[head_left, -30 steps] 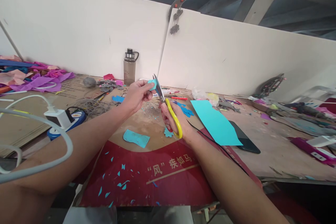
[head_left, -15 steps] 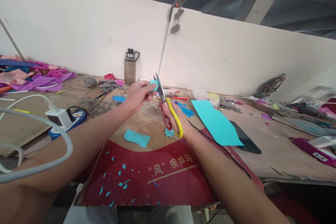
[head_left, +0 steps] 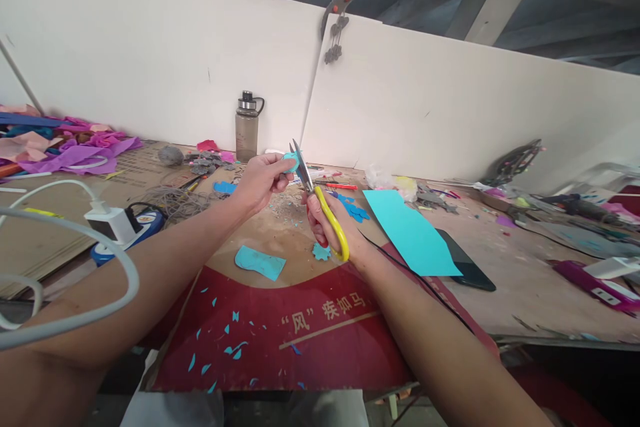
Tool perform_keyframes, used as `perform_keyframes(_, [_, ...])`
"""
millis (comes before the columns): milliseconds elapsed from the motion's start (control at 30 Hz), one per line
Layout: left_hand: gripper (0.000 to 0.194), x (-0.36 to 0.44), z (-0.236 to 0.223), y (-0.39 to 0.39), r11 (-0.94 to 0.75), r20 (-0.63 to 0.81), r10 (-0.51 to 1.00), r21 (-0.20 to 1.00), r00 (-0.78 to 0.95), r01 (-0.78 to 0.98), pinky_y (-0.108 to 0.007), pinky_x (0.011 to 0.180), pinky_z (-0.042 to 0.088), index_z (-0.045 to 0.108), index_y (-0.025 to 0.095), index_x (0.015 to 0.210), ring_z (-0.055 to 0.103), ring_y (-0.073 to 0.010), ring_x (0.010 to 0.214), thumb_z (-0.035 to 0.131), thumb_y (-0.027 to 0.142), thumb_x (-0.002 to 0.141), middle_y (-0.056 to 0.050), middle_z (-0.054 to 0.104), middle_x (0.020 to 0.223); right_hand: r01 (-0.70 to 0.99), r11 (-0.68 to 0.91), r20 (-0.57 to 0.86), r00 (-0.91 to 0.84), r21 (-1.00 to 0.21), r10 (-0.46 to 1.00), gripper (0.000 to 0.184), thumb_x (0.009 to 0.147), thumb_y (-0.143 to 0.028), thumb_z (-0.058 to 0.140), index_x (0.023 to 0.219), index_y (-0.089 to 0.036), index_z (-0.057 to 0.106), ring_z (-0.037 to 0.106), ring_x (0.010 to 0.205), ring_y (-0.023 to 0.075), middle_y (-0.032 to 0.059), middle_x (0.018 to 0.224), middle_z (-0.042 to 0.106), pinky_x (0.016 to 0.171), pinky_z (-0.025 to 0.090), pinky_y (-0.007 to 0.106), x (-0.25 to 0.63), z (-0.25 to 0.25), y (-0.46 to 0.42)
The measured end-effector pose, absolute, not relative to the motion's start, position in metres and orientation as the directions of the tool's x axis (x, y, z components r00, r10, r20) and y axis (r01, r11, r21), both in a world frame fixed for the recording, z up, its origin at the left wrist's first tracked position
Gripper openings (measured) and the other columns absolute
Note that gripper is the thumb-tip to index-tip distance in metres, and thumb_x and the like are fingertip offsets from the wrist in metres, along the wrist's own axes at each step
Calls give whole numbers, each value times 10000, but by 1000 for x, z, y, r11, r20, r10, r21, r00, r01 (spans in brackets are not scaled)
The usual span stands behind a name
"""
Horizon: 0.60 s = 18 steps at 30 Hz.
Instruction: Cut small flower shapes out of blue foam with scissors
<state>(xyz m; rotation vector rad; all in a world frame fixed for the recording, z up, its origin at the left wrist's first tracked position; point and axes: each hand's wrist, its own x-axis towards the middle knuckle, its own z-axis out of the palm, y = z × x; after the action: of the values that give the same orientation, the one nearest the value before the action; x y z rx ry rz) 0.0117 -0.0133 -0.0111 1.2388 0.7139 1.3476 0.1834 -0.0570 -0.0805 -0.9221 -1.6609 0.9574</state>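
Note:
Pinched in the fingertips of my left hand is a small turquoise paper piece. My right hand is wrapped round yellow-handled scissors, whose blades point up and lie against the right edge of that piece. The blades look slightly apart at the tips. Below my hands, a toothed turquoise cutout and a larger turquoise scrap lie on the cardboard. Several blue cutouts rest beyond my right wrist.
A turquoise sheet partly covers a dark phone on the right. Small clippings dot the red cardboard. A bottle stands by the white partition. White cables and a charger are at left, coloured scraps behind.
The turquoise piece has tilted slightly between my left fingers, and the scissor tips have spread a little less or shifted slightly left. The view has drifted slightly.

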Motion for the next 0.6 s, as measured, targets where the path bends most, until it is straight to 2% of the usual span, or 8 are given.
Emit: perform_keyframes(600, [310,11,-11,-14,-186,257,949,926,185,-328,-188,428,260,591,153,613,448,-36,401,871,194,738,-6,620,547,151,374,343,-196,-915,919,623,917,-874,590,899,-261,480,322,498,106,-57,651,402,424,295,244,184,-81,-57])
